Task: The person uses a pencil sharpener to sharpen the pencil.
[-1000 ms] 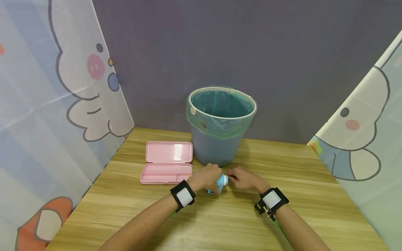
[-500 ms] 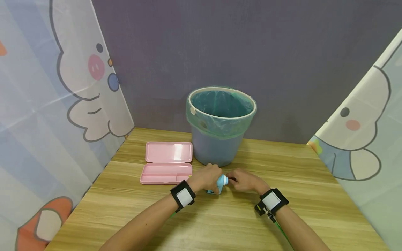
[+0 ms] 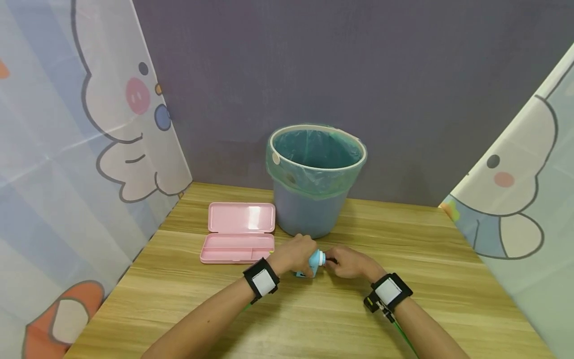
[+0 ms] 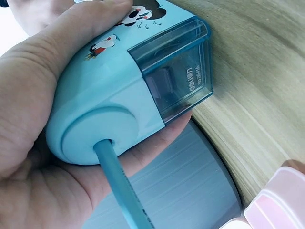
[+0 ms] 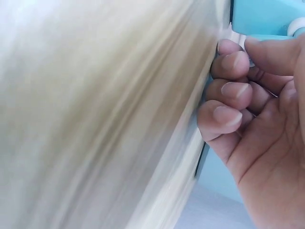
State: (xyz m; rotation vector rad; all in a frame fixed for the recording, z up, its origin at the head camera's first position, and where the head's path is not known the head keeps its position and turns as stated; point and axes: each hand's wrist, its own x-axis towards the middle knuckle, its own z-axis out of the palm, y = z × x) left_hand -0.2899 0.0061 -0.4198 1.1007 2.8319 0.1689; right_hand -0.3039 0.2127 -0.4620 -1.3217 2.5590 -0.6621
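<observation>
My left hand (image 3: 293, 254) grips a light blue crank pencil sharpener (image 3: 316, 260) just above the wooden table, in front of the bin. In the left wrist view, my thumb lies along its panda-printed top, and its clear blue shavings drawer (image 4: 176, 71) is in place. A blue pencil (image 4: 121, 186) is in the hole at its front; the tip is hidden inside. At the sharpener's other end, my right hand (image 3: 350, 262) pinches the crank handle (image 5: 267, 37) between thumb and curled fingers. Most of the crank is hidden by them.
A grey-blue bin (image 3: 309, 209) with a green liner stands behind the hands. Left of it lies an opened pink pencil case (image 3: 233, 241). The wooden table (image 3: 403, 239) runs to a dark back wall and printed side curtains.
My right hand has shifted slightly toward me and right, still at the sharpener's end. My left hand and the sharpener have stayed in place.
</observation>
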